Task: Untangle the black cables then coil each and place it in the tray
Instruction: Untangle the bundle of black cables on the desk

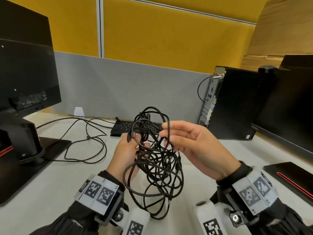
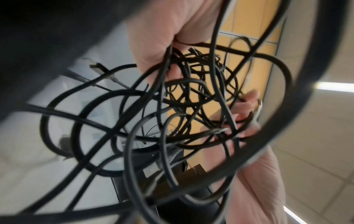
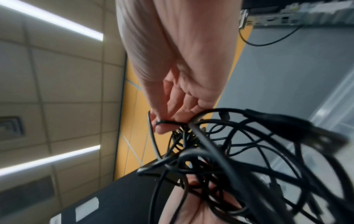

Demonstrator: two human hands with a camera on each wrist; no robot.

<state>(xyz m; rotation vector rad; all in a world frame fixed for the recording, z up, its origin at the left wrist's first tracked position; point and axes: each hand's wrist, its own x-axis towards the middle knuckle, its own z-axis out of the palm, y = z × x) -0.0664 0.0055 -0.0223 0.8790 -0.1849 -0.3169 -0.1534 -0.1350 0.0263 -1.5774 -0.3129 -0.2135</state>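
Above the pale worktop (image 1: 50, 184), between the two hands, hangs a loose knot of black cables (image 1: 155, 160), lifted clear of the surface with its lowest loops dangling toward the person's wrists. I'd say the job has barely begun: nothing is separated, nothing is coiled, and no tray shows in any view, so all the untangling, winding and stowing is left. The left hand (image 1: 126, 153) has its grip curled round a bunch of strands on the left side of the knot. The right hand (image 1: 191, 146), palm up, has its fingers hooked round a loop or two at the top. From the head view the tangle reads as one mass; the left wrist view picks out a metal-tipped connector (image 2: 95, 66) poking free, a likely end to follow. The right wrist view shows the fingertips (image 3: 161, 128) pinching a single thin strand.
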